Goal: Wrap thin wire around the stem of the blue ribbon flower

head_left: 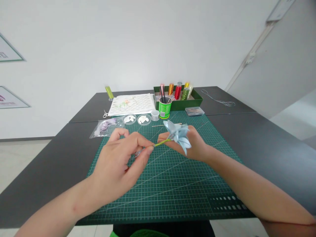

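I have the left hand (120, 161), back turned up, pinching the blue flower (178, 134) by its stem (161, 143); behind, the right hand (197, 144) curls, grip hidden from me.

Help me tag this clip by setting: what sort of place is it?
Likely a craft workspace: a cutting mat, a box of spools, and a blue flower in the left hand.

Right hand (196, 144) partly out of sight behind the blue flower (179, 134), wall sign (8, 52) incomplete at left edge.
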`<act>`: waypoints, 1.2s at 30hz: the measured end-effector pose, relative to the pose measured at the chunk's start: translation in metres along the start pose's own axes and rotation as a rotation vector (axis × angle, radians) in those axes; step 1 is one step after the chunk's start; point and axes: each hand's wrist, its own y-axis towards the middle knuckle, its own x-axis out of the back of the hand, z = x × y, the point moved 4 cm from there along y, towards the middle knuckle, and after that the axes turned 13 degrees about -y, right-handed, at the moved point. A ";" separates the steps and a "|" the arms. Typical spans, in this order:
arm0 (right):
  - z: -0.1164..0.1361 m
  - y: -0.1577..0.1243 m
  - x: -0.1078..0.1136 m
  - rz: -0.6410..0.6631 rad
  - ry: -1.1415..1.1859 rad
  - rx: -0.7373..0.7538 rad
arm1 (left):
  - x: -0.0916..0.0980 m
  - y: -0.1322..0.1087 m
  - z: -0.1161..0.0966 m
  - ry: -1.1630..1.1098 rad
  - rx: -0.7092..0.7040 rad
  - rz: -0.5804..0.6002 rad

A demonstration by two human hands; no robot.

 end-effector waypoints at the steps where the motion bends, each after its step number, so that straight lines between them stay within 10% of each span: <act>1: 0.002 -0.001 0.000 -0.048 -0.023 0.014 | 0.003 0.001 0.001 0.034 0.021 -0.040; 6: 0.019 -0.002 0.009 -0.259 -0.044 0.176 | 0.012 0.004 0.005 0.162 0.120 -0.176; 16: 0.047 -0.007 0.038 -0.253 -0.209 0.404 | 0.011 0.005 0.013 0.202 0.170 -0.185; 36: 0.034 -0.007 0.061 -0.224 -0.296 0.302 | -0.040 -0.005 0.012 -0.026 0.116 0.292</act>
